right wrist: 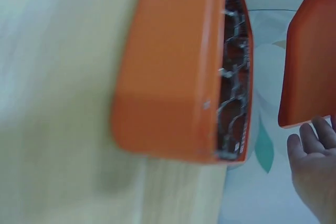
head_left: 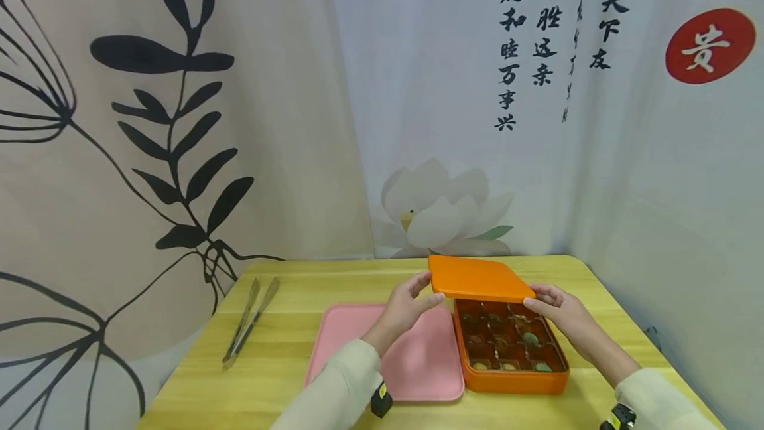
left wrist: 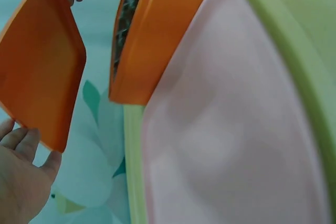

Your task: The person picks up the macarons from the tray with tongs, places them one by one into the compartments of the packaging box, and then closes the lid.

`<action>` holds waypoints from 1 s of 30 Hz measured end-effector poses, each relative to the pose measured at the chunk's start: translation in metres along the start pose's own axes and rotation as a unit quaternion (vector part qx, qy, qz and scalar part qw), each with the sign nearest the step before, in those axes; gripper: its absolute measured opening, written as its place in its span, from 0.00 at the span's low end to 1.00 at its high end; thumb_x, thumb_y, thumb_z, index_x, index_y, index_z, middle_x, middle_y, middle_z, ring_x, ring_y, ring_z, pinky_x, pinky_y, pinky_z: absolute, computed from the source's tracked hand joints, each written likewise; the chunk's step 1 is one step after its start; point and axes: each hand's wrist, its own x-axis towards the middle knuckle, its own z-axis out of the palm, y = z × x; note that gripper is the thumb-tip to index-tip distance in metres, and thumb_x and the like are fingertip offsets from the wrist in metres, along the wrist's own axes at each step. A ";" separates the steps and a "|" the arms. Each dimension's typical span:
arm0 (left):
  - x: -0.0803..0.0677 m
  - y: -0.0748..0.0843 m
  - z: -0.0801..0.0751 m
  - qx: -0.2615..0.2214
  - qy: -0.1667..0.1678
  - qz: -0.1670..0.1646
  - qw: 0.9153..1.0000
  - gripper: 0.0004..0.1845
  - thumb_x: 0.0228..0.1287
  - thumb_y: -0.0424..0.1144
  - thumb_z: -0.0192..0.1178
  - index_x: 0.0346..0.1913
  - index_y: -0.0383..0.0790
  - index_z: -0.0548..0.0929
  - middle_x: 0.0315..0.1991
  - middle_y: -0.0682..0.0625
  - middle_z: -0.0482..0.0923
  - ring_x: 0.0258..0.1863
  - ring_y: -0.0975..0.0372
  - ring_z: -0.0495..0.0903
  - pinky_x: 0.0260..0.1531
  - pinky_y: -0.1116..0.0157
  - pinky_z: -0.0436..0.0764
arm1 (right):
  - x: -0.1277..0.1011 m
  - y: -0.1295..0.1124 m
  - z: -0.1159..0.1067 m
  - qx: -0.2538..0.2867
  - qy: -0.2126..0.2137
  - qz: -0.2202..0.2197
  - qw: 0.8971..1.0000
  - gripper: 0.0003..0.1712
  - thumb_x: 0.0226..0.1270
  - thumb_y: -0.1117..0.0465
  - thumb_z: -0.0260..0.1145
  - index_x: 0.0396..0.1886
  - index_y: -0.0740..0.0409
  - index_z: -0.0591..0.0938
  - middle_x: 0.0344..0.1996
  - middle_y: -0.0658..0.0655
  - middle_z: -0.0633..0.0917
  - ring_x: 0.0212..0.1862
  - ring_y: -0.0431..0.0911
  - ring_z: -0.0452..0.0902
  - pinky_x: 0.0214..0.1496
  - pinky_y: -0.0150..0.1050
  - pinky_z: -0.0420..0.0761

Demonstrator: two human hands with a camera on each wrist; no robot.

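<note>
An orange lid point(head_left: 477, 279) is held up above an open orange box point(head_left: 516, 382), covering the box's far part in the head view. My left hand point(head_left: 404, 310) grips the lid's left edge, thumb near its front corner. At the opposite edge my right hand point(head_left: 561, 314) pinches the lid near its front right corner. Inside the box, a divided dark tray point(head_left: 498, 340) holds several small round pieces, some green and some yellowish. The left wrist view shows the lid point(left wrist: 44, 66) apart from the box point(left wrist: 163, 40), with air between them.
A pink tray point(head_left: 424, 363) lies left of the box, close against it. Metal tongs point(head_left: 251, 324) rest farther left on the yellow wood-grain table point(head_left: 280, 390). Behind the table hangs a printed curtain point(head_left: 298, 118) with plants and writing.
</note>
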 end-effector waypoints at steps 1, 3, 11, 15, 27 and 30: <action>0.000 0.000 0.003 0.000 -0.003 -0.004 1.000 0.40 0.63 0.51 0.68 0.74 0.42 0.66 0.72 0.45 0.64 0.72 0.51 0.61 0.66 0.48 0.63 | -0.002 0.003 -0.002 0.004 -0.002 0.000 1.000 0.41 0.74 0.46 0.61 0.73 0.67 0.60 0.67 0.70 0.69 0.63 0.59 0.70 0.67 0.62 0.62; -0.001 -0.003 0.007 -0.001 -0.008 -0.013 1.000 0.40 0.62 0.52 0.69 0.74 0.43 0.66 0.72 0.45 0.65 0.72 0.51 0.60 0.67 0.48 0.63 | -0.004 0.008 -0.006 0.008 -0.003 0.001 1.000 0.41 0.73 0.47 0.62 0.74 0.67 0.60 0.67 0.71 0.69 0.63 0.59 0.70 0.67 0.62 0.63; -0.014 -0.021 0.023 0.022 -0.021 -0.023 0.999 0.42 0.60 0.53 0.70 0.74 0.47 0.66 0.72 0.47 0.65 0.71 0.45 0.60 0.66 0.46 0.62 | -0.021 0.025 -0.018 -0.018 -0.020 0.000 1.000 0.41 0.71 0.47 0.65 0.74 0.63 0.62 0.71 0.70 0.65 0.71 0.65 0.59 0.65 0.61 0.65; -0.021 -0.028 0.035 0.039 -0.021 -0.009 0.999 0.43 0.59 0.51 0.71 0.74 0.45 0.65 0.72 0.47 0.65 0.71 0.44 0.62 0.65 0.46 0.64 | -0.029 0.036 -0.022 -0.011 -0.025 0.003 1.000 0.42 0.70 0.48 0.66 0.74 0.63 0.62 0.72 0.68 0.64 0.72 0.63 0.58 0.66 0.59 0.66; -0.041 -0.045 0.066 0.066 -0.023 0.004 0.998 0.44 0.57 0.47 0.73 0.74 0.43 0.65 0.72 0.50 0.65 0.70 0.51 0.64 0.67 0.49 0.61 | -0.057 0.072 -0.022 -0.003 -0.035 0.026 0.999 0.42 0.71 0.51 0.65 0.73 0.69 0.60 0.72 0.70 0.62 0.73 0.65 0.53 0.66 0.51 0.68; -0.044 -0.048 0.069 0.072 -0.024 0.003 0.997 0.45 0.56 0.46 0.74 0.74 0.44 0.65 0.72 0.50 0.64 0.71 0.53 0.63 0.67 0.48 0.62 | -0.059 0.077 -0.020 -0.008 -0.029 0.028 0.999 0.43 0.70 0.51 0.66 0.74 0.68 0.60 0.72 0.70 0.62 0.73 0.64 0.53 0.66 0.48 0.69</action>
